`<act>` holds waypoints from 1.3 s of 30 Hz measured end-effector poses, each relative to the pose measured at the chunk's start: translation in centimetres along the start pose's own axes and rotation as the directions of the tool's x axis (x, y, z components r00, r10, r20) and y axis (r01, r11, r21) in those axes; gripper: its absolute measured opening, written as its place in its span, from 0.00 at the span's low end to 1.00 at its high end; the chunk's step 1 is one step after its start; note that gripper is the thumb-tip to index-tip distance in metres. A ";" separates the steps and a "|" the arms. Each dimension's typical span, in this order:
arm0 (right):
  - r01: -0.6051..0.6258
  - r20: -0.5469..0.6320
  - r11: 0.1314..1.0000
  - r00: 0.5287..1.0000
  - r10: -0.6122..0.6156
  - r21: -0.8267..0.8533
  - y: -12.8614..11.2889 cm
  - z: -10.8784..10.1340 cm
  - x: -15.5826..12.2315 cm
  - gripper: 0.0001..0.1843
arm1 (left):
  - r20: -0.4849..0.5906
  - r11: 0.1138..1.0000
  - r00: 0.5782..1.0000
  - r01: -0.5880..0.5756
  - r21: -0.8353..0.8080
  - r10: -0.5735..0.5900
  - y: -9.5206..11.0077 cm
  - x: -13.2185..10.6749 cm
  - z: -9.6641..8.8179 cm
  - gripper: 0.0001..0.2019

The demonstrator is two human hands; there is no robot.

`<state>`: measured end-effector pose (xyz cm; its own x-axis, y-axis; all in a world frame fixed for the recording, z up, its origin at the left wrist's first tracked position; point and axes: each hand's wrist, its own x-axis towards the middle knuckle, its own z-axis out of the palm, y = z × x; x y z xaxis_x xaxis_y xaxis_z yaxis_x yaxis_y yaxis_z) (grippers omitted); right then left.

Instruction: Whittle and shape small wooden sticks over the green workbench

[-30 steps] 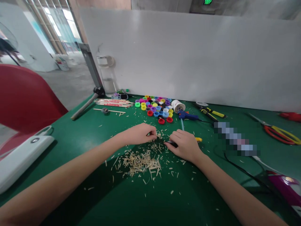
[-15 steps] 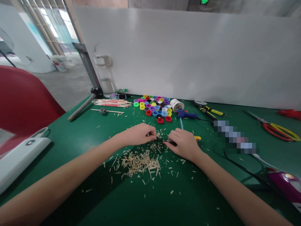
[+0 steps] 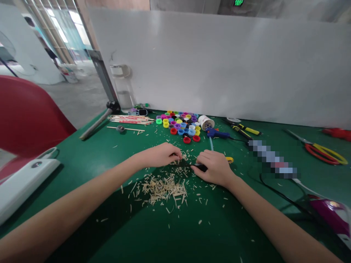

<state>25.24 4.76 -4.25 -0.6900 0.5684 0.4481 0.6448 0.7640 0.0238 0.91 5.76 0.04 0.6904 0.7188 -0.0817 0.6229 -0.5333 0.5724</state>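
Observation:
My left hand rests on the green table, its fingers pinched on something small that I cannot make out. Just to its right, my right hand is closed on a black-handled cutting tool with a yellow end, its tip pointing toward the left fingers. A heap of short wooden stick pieces lies in front of both hands, with chips scattered around.
At the back lie colourful plastic rings, a white cup, a blue glue gun, long sticks, pliers and a bottle. Red-yellow scissors sit right. A white device lies left, a red chair beyond.
Both hands stay almost in place; the fingers only shift slightly over the stick pieces. The view has moved a little.

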 end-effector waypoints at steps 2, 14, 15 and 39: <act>-0.006 -0.026 1.000 1.000 0.006 -0.016 0.0 0.1 0.0 0.14 | -0.013 1.000 1.000 0.018 0.008 -0.018 0.0 0.0 0.0 0.12; -0.007 -0.030 0.999 1.000 0.006 -0.042 0.0 0.4 -0.1 0.13 | -0.014 1.000 1.000 0.013 0.007 -0.013 -0.2 0.1 0.3 0.15; -0.008 -0.030 0.999 1.000 0.007 -0.043 0.0 0.4 -0.1 0.13 | -0.017 1.000 1.000 0.012 0.000 -0.012 -0.2 0.1 0.3 0.16; 0.004 0.066 0.999 0.998 -0.001 -0.036 0.1 0.2 0.3 0.15 | -0.051 1.000 0.999 0.006 0.019 -0.005 0.8 0.0 0.4 0.14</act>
<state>25.08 5.09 -4.29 -0.7111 0.5862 0.3883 0.6537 0.7545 0.0581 1.56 5.11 0.17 0.6676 0.7433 -0.0428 0.6339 -0.5373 0.5563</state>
